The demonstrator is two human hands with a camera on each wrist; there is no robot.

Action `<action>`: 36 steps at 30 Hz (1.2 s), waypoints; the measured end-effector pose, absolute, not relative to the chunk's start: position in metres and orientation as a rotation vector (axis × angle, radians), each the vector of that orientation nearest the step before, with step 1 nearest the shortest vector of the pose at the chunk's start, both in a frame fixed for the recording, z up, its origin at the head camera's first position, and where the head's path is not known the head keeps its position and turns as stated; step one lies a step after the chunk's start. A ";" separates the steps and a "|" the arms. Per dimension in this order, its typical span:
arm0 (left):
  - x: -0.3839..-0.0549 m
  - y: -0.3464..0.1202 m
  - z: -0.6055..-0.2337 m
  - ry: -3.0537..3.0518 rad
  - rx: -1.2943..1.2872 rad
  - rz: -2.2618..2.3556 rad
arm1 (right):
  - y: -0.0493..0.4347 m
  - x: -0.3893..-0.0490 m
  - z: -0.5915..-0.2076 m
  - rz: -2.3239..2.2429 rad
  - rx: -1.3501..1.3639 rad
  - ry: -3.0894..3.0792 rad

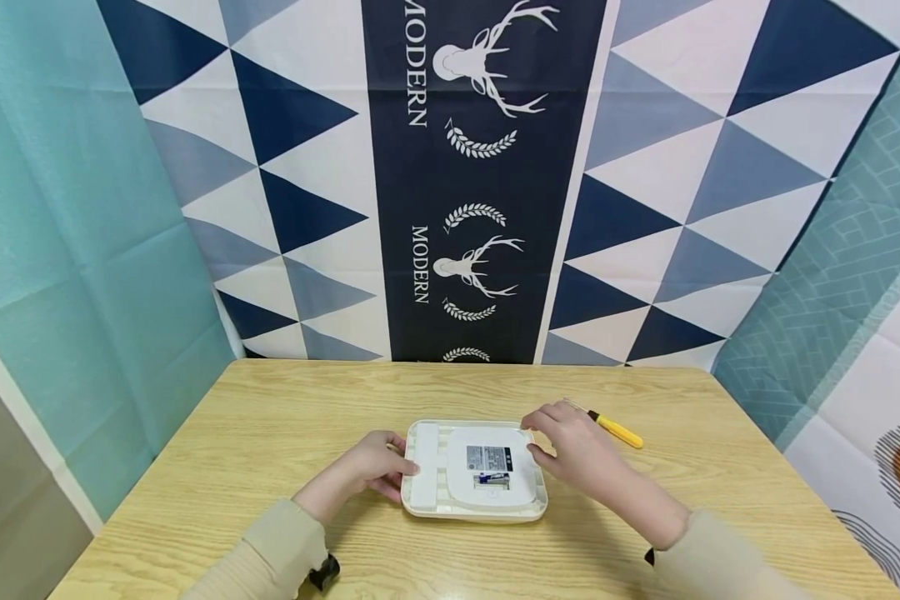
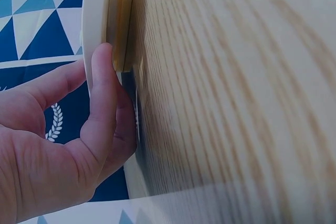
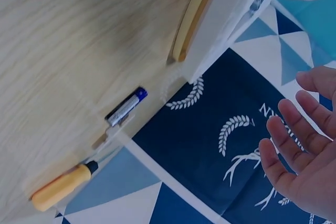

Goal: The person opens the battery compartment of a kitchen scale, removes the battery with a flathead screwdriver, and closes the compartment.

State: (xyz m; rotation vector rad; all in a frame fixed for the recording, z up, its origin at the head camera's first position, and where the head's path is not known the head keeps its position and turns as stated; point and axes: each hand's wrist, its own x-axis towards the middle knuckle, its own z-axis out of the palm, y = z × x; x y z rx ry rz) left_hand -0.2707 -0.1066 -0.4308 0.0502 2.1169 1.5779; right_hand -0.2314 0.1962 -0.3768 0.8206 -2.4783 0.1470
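Note:
A white rounded rectangular device (image 1: 461, 483) lies on the table with a label and a battery compartment facing up. One blue-and-silver battery (image 1: 493, 478) shows in that compartment. My left hand (image 1: 382, 469) grips the device's left edge, thumb over the rim and other fingers at its side and below. In the left wrist view that edge (image 2: 96, 19) is raised off the wood. My right hand (image 1: 573, 442) hovers by the far right corner. Its fingers (image 3: 286, 142) are loosely spread and hold nothing in the right wrist view.
A yellow-handled screwdriver (image 1: 617, 430) lies right of the device. Another battery (image 3: 126, 107) and a small piece (image 3: 100, 140) beside it lie on the table, hidden by my right hand in the head view. Patterned cloth (image 1: 457, 183) hangs behind the wooden table (image 1: 292, 417).

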 end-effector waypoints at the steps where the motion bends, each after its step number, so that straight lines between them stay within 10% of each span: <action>1: -0.271 -0.107 -0.431 2.117 0.051 1.576 | 0.195 -0.231 -0.378 0.150 0.823 -2.485; 36: -0.271 -0.107 -0.429 2.108 0.061 1.578 | 0.164 -0.230 -0.420 -0.046 0.998 -2.517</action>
